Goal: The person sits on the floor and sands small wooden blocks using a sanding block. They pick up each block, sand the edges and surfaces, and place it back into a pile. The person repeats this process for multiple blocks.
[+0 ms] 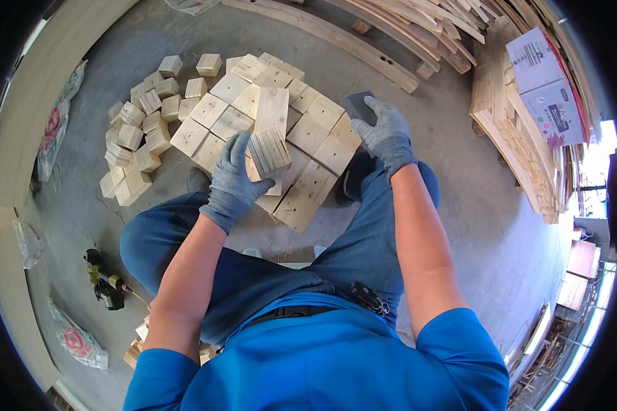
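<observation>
My left hand [232, 185], in a grey glove, curves its fingers and thumb round the near left side of a wooden block [270, 152] with a striped, layered end. Beneath it are a longer pale wooden piece [272, 109] and a broad cluster of pale wooden blocks [230, 123], many with small dark holes in their tops. Off to the right of the cluster, my gloved right hand [387, 133] is closed on a dark grey rectangular block [358, 107], which looks like a sanding block. Its near end is hidden by the fingers.
Loose wooden blocks [131, 135] lie piled to the left. A green-and-black power tool [103, 281] rests on the floor near my left knee. Long timber [336, 38] lies at the back; a white carton [548, 89] tops stacked wood [507, 130] on the right.
</observation>
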Demonstrator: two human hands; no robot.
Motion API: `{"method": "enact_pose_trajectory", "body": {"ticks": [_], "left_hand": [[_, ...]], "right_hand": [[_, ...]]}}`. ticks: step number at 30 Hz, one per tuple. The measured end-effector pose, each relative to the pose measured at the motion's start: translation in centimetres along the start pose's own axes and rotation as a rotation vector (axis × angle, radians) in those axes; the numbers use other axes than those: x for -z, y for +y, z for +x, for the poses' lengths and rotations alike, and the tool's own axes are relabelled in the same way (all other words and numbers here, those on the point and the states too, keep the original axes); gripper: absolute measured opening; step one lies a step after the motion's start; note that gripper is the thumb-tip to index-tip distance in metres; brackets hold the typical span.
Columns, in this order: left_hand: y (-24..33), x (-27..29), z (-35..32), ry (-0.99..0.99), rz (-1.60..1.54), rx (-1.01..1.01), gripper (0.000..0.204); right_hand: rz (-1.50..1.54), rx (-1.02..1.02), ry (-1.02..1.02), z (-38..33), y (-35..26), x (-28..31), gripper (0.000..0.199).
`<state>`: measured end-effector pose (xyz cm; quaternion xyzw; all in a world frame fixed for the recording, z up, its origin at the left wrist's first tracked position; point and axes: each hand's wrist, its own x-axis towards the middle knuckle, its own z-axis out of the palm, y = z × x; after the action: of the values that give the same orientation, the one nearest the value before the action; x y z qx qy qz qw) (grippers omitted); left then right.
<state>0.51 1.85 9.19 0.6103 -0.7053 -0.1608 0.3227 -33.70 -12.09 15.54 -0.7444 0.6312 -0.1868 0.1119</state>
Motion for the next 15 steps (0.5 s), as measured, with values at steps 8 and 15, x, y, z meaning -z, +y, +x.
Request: {"method": "enact_pose_trajectory", "body": {"ticks": [8, 15], "left_hand": [[-2.9, -0.7, 0.8, -0.173, -0.05, 0.318, 0.138], [-0.6, -0.1, 2.4, -0.248, -0.254, 0.313, 0.132]], "right_hand": [[0.109, 0.174, 0.057, -5.5, -3.3, -2.2, 0.065], [0.073, 0.244, -0.018, -11.8, -8.0, -3.1, 0.07]]}}
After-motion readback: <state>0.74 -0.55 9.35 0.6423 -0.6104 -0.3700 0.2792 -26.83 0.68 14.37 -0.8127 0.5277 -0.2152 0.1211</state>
